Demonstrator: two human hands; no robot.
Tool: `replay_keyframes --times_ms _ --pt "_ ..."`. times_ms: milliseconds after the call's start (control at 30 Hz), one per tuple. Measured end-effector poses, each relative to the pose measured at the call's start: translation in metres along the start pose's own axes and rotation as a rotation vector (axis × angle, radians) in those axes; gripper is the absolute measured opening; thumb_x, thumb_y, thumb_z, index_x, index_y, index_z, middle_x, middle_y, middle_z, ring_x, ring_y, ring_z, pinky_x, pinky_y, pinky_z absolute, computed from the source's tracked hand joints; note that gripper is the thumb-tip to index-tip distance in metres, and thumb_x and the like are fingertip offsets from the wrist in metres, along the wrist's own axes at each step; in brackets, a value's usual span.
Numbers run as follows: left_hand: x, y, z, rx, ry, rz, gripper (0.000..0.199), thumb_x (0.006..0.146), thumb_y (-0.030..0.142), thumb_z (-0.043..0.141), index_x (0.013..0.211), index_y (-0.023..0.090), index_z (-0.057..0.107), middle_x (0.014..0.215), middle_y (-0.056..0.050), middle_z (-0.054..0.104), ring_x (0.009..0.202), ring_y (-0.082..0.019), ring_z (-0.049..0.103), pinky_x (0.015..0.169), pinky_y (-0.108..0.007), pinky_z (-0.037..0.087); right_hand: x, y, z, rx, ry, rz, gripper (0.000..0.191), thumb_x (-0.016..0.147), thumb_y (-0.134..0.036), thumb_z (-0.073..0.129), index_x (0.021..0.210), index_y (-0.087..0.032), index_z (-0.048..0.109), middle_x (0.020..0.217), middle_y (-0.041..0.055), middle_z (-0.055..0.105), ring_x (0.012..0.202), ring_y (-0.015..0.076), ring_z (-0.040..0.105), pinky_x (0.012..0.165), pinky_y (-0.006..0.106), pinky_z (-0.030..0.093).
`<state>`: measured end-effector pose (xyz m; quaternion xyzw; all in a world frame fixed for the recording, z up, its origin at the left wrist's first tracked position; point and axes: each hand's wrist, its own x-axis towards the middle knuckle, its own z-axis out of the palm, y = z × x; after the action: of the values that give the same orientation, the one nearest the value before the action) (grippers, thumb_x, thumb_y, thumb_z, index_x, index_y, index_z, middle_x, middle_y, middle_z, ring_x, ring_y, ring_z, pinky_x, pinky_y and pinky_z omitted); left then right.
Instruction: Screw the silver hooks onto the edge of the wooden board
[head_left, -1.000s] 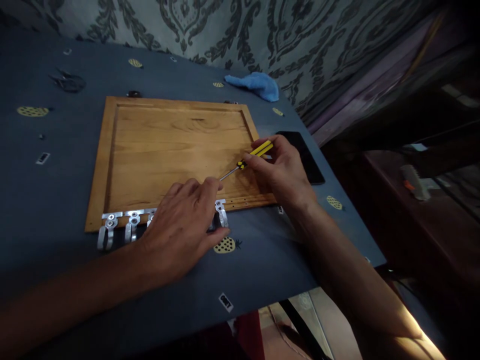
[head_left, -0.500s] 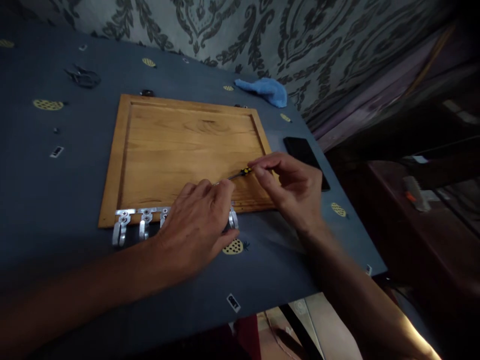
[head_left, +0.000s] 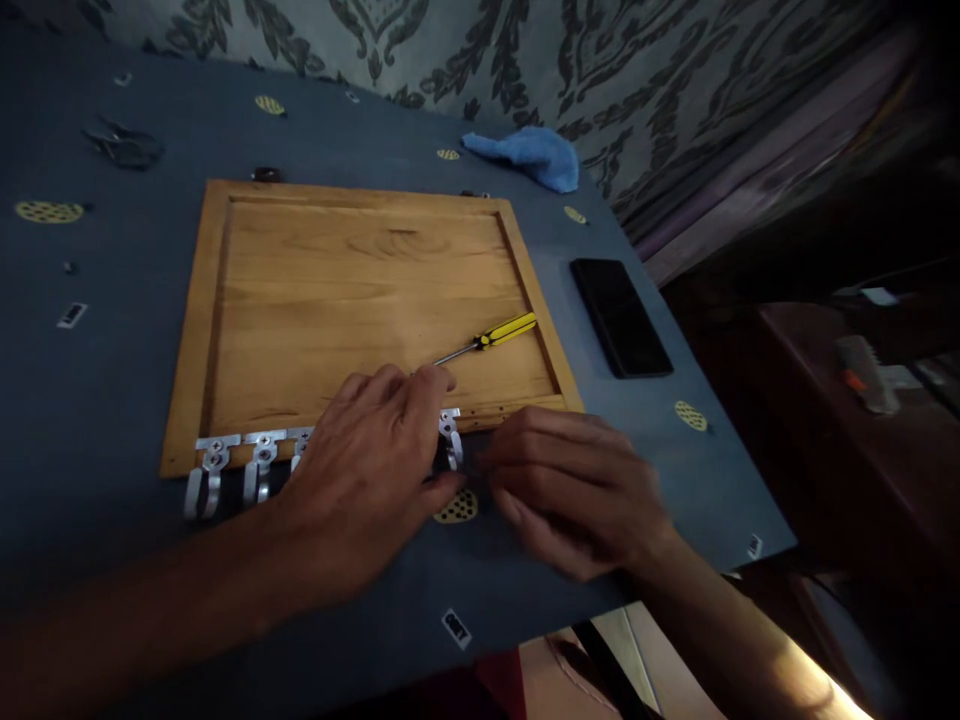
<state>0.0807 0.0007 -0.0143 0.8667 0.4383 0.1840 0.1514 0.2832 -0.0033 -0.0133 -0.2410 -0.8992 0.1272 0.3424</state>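
Note:
A wooden panel with a raised frame (head_left: 352,270) lies on the table, and silvery metal hooks (head_left: 262,455) line its near edge. My left hand (head_left: 367,450) rests over the hooks and that edge, fingers bent and fingertips hidden; what it grips cannot be made out. One hook (head_left: 450,435) shows between its index finger and thumb. Lying on the panel is a yellow-and-black screwdriver (head_left: 506,330), its shaft running toward my left knuckles. My right hand (head_left: 574,490) is closed near the panel's right front edge, its fingertips blurred and whatever is in them hidden.
A black phone (head_left: 621,318) lies right of the panel. Behind it is a blue cloth (head_left: 536,155). Pliers (head_left: 124,145) lie at the far left, and a small dark piece (head_left: 266,174) sits behind the panel. The patterned wall (head_left: 465,60) borders the table's back.
My right hand has let go of the screwdriver, leaving it on the panel, and moved down toward the near edge. My left hand stays over the hooks. The view has shifted slightly.

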Motion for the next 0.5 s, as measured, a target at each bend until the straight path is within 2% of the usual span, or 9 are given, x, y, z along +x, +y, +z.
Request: replay_keyframes --times_ms 100,367,500 --pt "-0.0010 0.0010 -0.0010 -0.006 -0.004 0.006 0.047 0.077 0.019 0.072 0.114 0.020 0.042 0.100 -0.005 0.068 0.093 -0.028 0.062 0.078 -0.041 0.050 -0.0044 -0.0048 0.0033 -0.029 -0.014 0.035 0.017 0.092 -0.011 0.053 0.079 -0.018 0.061 0.072 0.0047 0.069 0.070 0.0156 0.064 0.063 0.030 0.056" --pt "-0.0015 0.0023 0.0004 -0.026 0.016 -0.006 0.048 0.077 0.014 0.068 0.117 0.021 0.042 0.100 -0.003 0.067 0.093 -0.025 0.061 0.080 -0.039 0.048 -0.0078 -0.0080 -0.0008 0.016 -0.080 0.037 0.022 0.094 -0.016 0.054 0.074 -0.016 0.063 0.074 0.0072 0.071 0.076 0.0187 0.066 0.066 0.033 0.056" --pt "-0.0010 0.0012 0.0009 -0.046 0.020 -0.003 0.046 0.077 0.014 0.068 0.115 0.022 0.043 0.097 -0.001 0.066 0.092 -0.024 0.061 0.080 -0.038 0.048 -0.0086 -0.0082 -0.0009 0.041 -0.094 0.074 0.022 0.095 -0.018 0.053 0.076 -0.016 0.064 0.072 0.0061 0.070 0.074 0.0190 0.065 0.061 0.033 0.053"
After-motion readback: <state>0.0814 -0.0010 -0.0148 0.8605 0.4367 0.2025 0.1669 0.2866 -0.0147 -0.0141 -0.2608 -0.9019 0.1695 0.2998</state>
